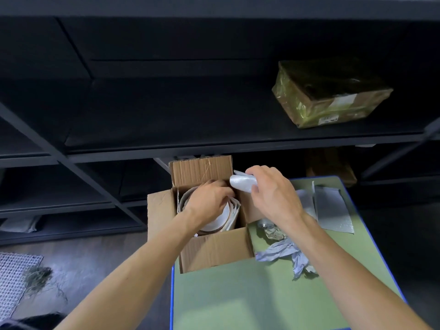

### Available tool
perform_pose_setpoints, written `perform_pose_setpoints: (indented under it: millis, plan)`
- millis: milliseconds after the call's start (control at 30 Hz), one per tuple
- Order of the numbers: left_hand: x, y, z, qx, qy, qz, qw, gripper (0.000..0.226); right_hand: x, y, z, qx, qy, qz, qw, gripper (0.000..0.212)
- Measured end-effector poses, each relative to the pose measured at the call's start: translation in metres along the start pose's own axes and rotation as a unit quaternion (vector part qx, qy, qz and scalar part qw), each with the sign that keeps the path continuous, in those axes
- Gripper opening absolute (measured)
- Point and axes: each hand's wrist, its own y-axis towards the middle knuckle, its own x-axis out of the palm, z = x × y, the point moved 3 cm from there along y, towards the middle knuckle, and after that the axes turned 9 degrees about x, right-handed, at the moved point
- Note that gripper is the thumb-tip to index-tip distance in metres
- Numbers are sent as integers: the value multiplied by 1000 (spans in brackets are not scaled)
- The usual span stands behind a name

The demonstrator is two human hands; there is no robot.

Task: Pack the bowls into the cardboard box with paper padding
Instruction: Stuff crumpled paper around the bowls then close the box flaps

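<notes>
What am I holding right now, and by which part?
The right hand grips a rolled white sheet by one end. The left hand is inside the box on the bowls; its grip cannot be told.

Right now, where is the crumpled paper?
Head view, right of centre: the crumpled paper lies on the green table, just right of the cardboard box.

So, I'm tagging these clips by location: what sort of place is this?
Probably a stockroom or packing area: dark shelving holding a taped parcel, and a green table with an open cardboard box and crumpled paper.
</notes>
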Motion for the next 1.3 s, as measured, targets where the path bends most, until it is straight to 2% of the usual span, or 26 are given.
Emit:
perform_pose_setpoints:
  millis: [100, 267, 333, 400, 467, 533, 600, 667, 800, 867, 1000, 1133, 1300]
  plan:
    - [3, -7, -9, 4, 1, 22, 1000, 19, 2, 6, -8, -34, -32, 9, 999, 25]
    - [6, -12, -11, -15, -26, 43, 999, 24, 15, 14, -32, -88, -69, -35, 993, 21]
    - [3, -13, -10, -24, -29, 55, 998, 22, 19, 19, -40, -63, -79, -82, 992, 20]
    - [2, -14, -10, -39, -29, 59, 997, 22, 17, 25, -43, 1, -55, -148, 987, 23]
    - [2, -16, -11, -46, -36, 51, 997, 32, 16, 32, -42, 48, -25, -200, 978, 26]
    - [3, -17, -12, -50, -43, 48, 997, 44, 18, 40, -41, 58, -36, -213, 975, 24]
    - [2, -17, -12, -54, -42, 50, 996, 45, 24, 46, -39, 56, -63, -202, 976, 20]
    - [2, -16, -11, -45, -33, 47, 997, 35, 33, 49, -39, 49, -86, -201, 975, 20]
    - [3, -11, -15, -42, -32, 45, 998, 27, 47, 52, -41, -1, -118, -199, 973, 29]
    - [2, -10, -13, -48, -29, 54, 997, 24, 50, 51, -38, -8, -103, -189, 977, 39]
    - [0, -11, -14, -49, -29, 83, 995, 22, 36, 43, -24, 27, -1, -163, 986, 46]
    - [0, -11, -14, -51, -45, 93, 993, 22, 29, 32, -13, -2, 29, -98, 995, 22]
    - [1, -10, -15, -56, -41, 90, 994, 21, 55, 27, -17, -64, 8, -52, 997, 15]
